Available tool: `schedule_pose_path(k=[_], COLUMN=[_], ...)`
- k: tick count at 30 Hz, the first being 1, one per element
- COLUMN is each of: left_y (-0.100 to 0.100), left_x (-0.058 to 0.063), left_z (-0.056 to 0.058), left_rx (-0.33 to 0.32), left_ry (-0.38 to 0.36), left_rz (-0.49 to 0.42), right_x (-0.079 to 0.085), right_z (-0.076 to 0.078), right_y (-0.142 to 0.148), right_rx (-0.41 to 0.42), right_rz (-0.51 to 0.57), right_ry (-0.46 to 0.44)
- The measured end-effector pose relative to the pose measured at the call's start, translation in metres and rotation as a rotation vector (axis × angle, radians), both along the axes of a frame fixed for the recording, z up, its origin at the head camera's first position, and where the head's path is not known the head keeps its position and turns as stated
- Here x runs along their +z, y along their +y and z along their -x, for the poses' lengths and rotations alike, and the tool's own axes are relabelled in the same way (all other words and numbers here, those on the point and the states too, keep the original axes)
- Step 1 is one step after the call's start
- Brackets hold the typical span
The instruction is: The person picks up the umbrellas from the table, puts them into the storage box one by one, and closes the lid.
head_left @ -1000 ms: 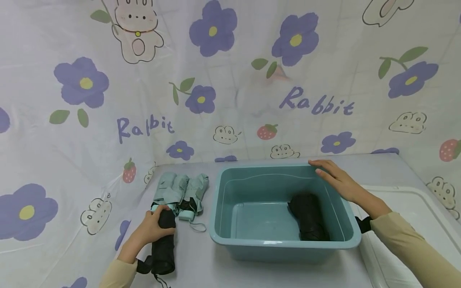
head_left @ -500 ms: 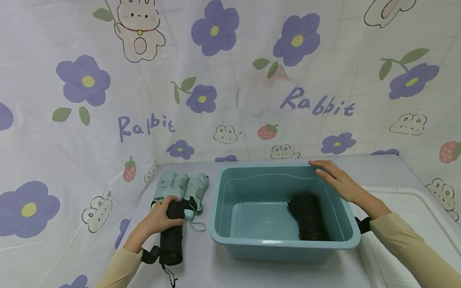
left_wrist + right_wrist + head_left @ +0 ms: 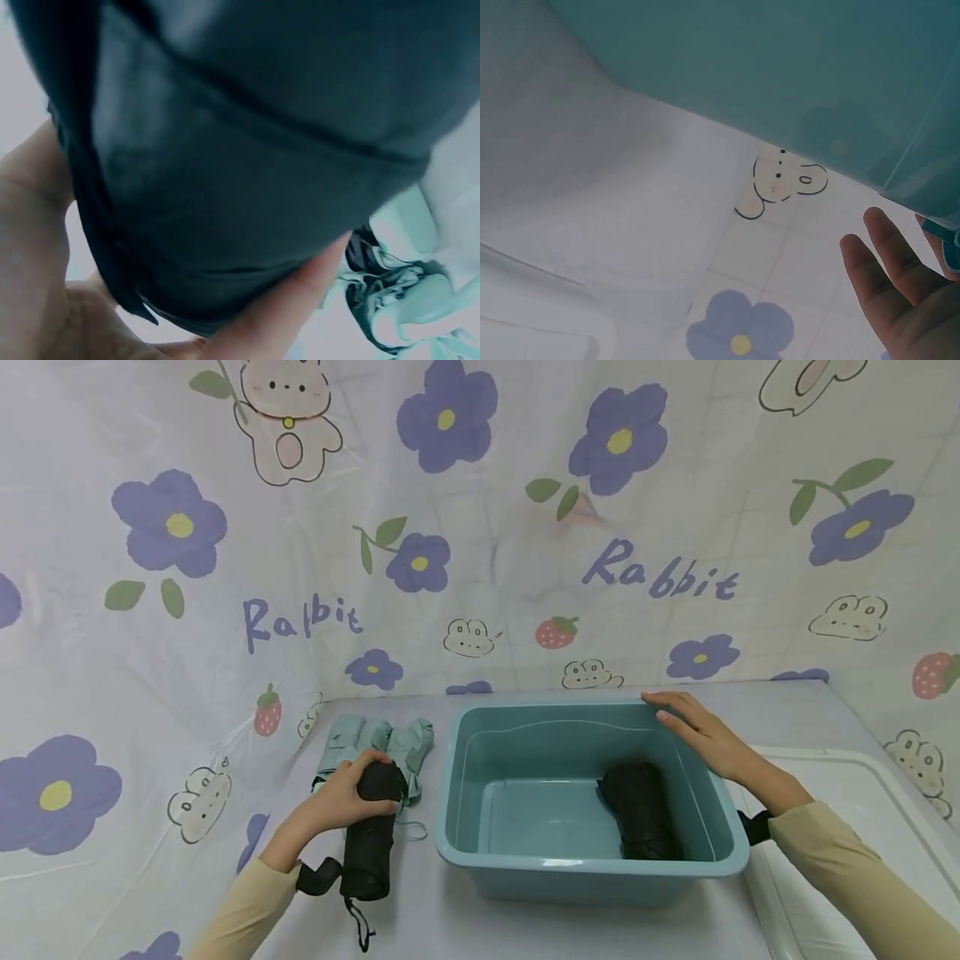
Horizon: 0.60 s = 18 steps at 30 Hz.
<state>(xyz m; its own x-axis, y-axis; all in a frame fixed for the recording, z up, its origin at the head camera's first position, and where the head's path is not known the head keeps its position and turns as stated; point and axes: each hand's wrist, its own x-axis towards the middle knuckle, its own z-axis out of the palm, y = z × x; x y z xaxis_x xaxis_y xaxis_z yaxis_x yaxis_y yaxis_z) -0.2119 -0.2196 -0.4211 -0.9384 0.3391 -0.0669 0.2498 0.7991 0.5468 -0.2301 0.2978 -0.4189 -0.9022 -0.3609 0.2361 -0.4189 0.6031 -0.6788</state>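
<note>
Umbrella [image 3: 368, 856], black and folded, clamped in left grip [image 3: 341, 795] left of blue-green tub [image 3: 577, 887], right grip [image 3: 701, 739] resting extended fingers on tub's far right corner, second black umbrella [image 3: 645, 818] inside tub

Head view: illumination is bright, even and diffuse. Glare marks the tub [image 3: 592, 863] along its 6 o'clock rim; a soft shadow falls on the bench [image 3: 450, 927] beneath. The black bundle [image 3: 647, 814] shows little surface detail and blurs at its 12 o'clock end. Left wrist view: color cast is blue-green; the black roll [image 3: 262, 187] is dark and soft-focused, with white patches washed out at 10 and 7 o'clock. Right wrist view: exposure is dimmer; grey shading spreads at 10 o'clock.
</note>
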Motion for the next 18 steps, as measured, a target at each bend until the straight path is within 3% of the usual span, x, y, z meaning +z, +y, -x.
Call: schedule_pose_path(k=[13,18], left_y=[0.015,0.023], left_x=[0.021,0.033], left_z=[0.007,0.008], left_rx=[-0.092,-0.086], left_ry=[0.054,0.069], left_rz=[-0.117,-0.137], right_x=[0.001,0.001], right_z=[0.000,-0.001], right_y=[-0.001,-0.001], right_rx=[-0.008,-0.009], right_rz=[-0.011,-0.009], right_ry=[-0.007,-0.011])
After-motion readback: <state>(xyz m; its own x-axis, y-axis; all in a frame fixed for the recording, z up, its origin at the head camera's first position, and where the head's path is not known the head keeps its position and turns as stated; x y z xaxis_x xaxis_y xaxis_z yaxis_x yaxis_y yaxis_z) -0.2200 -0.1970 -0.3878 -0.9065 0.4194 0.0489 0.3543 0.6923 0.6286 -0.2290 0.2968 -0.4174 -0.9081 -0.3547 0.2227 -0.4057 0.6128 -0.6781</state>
